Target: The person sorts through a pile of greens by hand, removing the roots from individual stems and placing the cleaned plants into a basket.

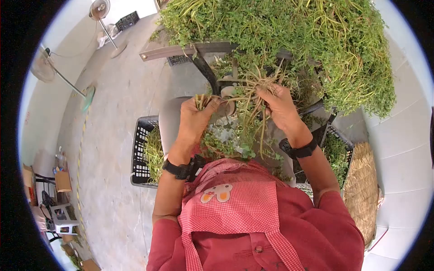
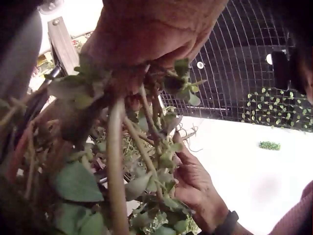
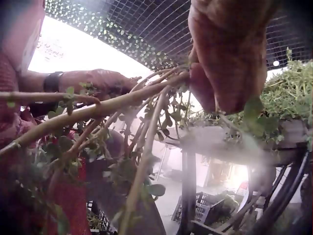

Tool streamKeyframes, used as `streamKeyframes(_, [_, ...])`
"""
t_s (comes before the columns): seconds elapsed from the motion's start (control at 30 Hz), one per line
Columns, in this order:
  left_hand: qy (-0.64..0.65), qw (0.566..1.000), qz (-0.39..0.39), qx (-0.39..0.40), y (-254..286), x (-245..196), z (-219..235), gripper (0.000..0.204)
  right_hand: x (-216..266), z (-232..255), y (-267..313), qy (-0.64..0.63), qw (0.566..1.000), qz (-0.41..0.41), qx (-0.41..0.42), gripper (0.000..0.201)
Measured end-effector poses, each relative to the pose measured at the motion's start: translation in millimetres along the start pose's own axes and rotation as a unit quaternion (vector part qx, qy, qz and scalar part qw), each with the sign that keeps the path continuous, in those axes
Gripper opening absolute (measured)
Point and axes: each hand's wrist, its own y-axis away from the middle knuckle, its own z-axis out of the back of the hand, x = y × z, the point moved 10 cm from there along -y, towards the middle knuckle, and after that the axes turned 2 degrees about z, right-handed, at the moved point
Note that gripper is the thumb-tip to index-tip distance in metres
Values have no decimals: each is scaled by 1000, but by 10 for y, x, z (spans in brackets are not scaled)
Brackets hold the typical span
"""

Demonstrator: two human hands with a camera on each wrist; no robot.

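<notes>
In the head view my left hand [image 1: 193, 118] grips a small bunch of leafy stems [image 1: 202, 100], their ends poking up above the thumb. To its right, my right hand [image 1: 284, 110] pinches a rooted plant [image 1: 258, 86] near its base, pale roots fanning out above the fingers. Stems and leaves hang below both hands, over the lap. The left wrist view shows a thick stem [image 2: 116, 166] hanging below the left fist, with the right hand [image 2: 195, 188] beyond. Long branching stems [image 3: 93, 112] run from the right hand [image 3: 227, 58] in the right wrist view.
A large heap of greens [image 1: 280, 27] covers the table [image 1: 181, 50] in front. Black crates stand on the left [image 1: 139, 151] and the right [image 1: 348, 149], both with greens inside. A woven straw mat [image 1: 361, 185] leans at the right. Stand fans [image 1: 99, 9] are at the far left.
</notes>
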Motion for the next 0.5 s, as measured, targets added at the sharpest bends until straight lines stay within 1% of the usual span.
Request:
streamKeyframes(0.07, [-12,999,-33,38,4,-42,-137,12,-2,4,6,-3,1000,1,3,27])
streamKeyframes(0.1, [-13,999,-30,37,-3,-38,-162,12,19,-20,27,0,1000,-9,12,27])
streamKeyframes(0.17, [-123,986,-51,100,7,-87,-365,18,-7,-39,40,1,1000,-22,20,28])
streamKeyframes(0.2, [-110,984,-61,129,34,-119,-461,20,-26,-46,36,4,999,-25,26,28])
streamKeyframes(0.33, [-90,981,-68,156,-21,41,-598,20,-56,-66,60,7,999,-30,35,29])
streamKeyframes(0.4, [-121,973,-115,160,6,-46,-640,19,-96,-53,49,5,999,-28,36,29])
streamKeyframes(0.43, [-121,973,-114,160,17,-50,-636,19,-112,-56,46,2,999,-26,38,29])
streamKeyframes(0.5, [-123,965,-27,229,56,112,-735,15,-113,-83,48,12,999,-32,42,29])
